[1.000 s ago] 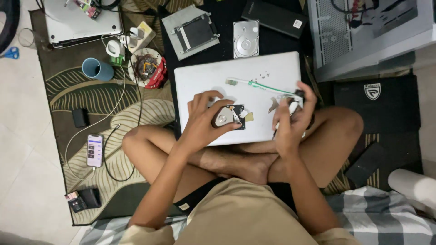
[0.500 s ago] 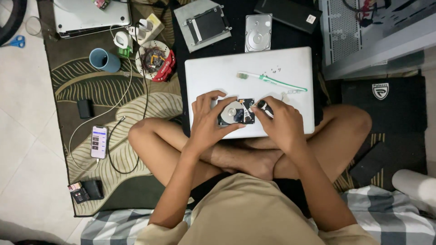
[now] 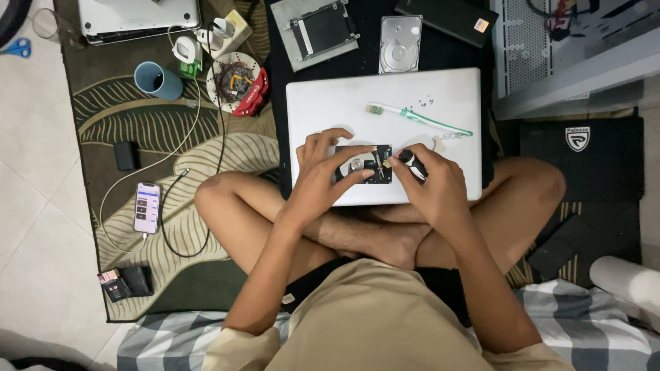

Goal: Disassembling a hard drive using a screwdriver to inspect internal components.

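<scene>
- While the left hand (image 3: 323, 175) steadies the small opened hard drive (image 3: 364, 165) on the closed white laptop (image 3: 385, 103) across the lap, its grip clamps the casing.
- The right hand (image 3: 433, 185), closed around a black-handled screwdriver (image 3: 411, 163), sets the tip at the drive's edge: a screw-loosening step, I judge.
- Next calls for steady downward pressure.

A home floor turned into a makeshift electronics repair spot. A leaf-patterned rug (image 3: 137, 130) lies on pale floor tiles (image 3: 34, 172). Around the closed white laptop (image 3: 385, 103) sit 1 silver hard drive (image 3: 400, 44) just above it, a drive caddy (image 3: 317, 31), a blue cup (image 3: 157, 80) and a phone (image 3: 147, 207) to its left.
</scene>
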